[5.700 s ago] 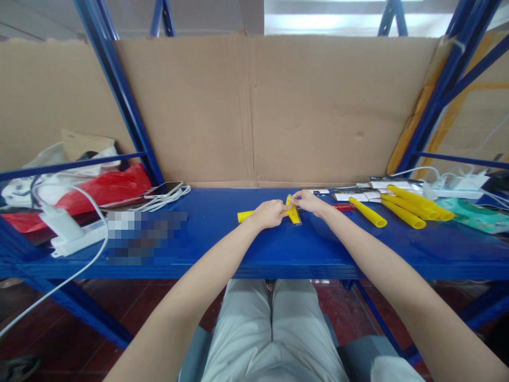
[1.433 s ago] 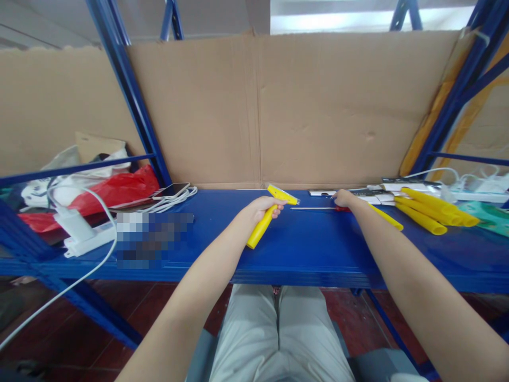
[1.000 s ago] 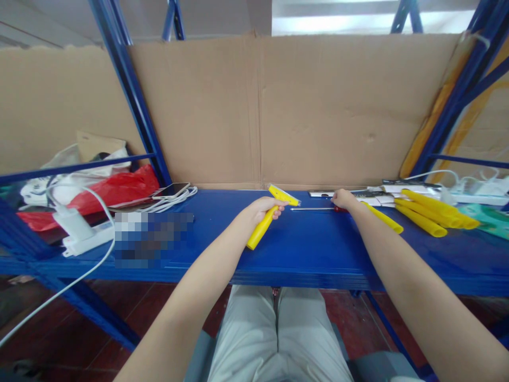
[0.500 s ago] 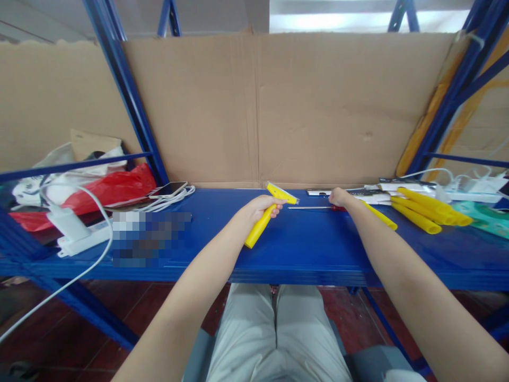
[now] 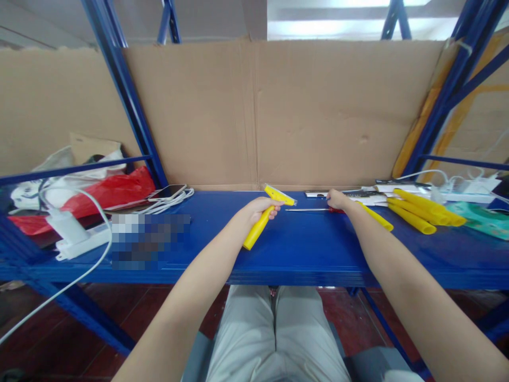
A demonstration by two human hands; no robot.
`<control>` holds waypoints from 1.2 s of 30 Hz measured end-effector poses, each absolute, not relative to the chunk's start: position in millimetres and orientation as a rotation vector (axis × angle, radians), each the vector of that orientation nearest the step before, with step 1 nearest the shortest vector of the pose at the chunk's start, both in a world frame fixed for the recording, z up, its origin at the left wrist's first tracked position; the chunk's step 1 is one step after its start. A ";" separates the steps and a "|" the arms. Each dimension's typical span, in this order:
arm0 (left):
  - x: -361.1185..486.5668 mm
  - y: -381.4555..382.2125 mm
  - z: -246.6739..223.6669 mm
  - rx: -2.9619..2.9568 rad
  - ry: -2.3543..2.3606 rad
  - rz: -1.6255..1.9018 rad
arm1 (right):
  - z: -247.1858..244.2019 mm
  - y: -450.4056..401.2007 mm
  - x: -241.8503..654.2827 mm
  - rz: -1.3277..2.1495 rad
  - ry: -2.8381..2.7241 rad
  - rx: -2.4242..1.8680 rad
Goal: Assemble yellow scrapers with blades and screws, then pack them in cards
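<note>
My left hand [image 5: 264,208] is wrapped around the handle of a yellow scraper [image 5: 256,231]. Its wide head [image 5: 280,195], with a clear edge, points up and away from me. My right hand [image 5: 337,199] has its fingers pinched together over a white-and-black flat strip [image 5: 316,194] at the back of the table; whatever is between the fingertips is too small to make out. Just below that hand lies a screwdriver [image 5: 306,210], its shaft pointing left and its red handle partly hidden by the hand.
Several yellow tubes [image 5: 415,215] lie at the right on the blue table [image 5: 294,249], one beside my right forearm. A green packet [image 5: 483,217] and white cables are farther right. At the left are a power strip [image 5: 85,239], a phone [image 5: 169,192] and a red bag [image 5: 107,193].
The view has shifted slightly. My right hand has moved a little off the screwdriver handle, toward the flat strip. My left hand still holds the scraper in the same place.
</note>
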State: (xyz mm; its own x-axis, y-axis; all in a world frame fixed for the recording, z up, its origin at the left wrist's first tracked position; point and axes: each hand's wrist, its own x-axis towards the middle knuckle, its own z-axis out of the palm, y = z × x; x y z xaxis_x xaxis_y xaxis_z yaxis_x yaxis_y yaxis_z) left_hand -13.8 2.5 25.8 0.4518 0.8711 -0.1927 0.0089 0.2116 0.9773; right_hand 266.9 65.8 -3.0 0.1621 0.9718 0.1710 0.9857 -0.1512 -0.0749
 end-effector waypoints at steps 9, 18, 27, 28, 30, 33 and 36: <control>-14.3 -3.3 30.9 1.215 0.936 0.742 | 1.0 60.0 260.9 -0.143 -1.815 -2.025; -13.7 -3.3 32.2 1.178 0.937 0.769 | 12.2 44.0 231.8 -0.137 -2.001 -1.954; -15.0 -0.3 29.6 1.157 0.908 0.790 | 12.8 40.3 227.7 -0.190 -2.074 -1.967; -15.0 -0.1 29.3 1.155 0.904 0.801 | 12.9 40.3 228.4 -0.196 -2.073 -1.969; -15.1 -0.2 29.2 1.154 0.898 0.822 | 12.7 40.6 229.7 -0.206 -2.053 -1.973; -15.0 -1.6 30.4 1.148 0.908 0.825 | 11.3 41.8 231.3 -0.173 -2.009 -1.956; -14.6 -3.5 32.2 1.146 0.928 0.815 | 9.3 43.5 231.4 -0.090 -1.926 -1.886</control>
State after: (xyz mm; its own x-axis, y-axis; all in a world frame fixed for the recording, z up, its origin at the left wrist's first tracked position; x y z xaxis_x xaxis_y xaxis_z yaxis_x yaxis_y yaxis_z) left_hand -14.6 -3.5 32.2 0.4011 0.8980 -0.1807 -0.0632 0.2239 0.9726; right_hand 231.4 43.5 9.3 0.0274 0.9359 0.3513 0.9646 0.0674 -0.2550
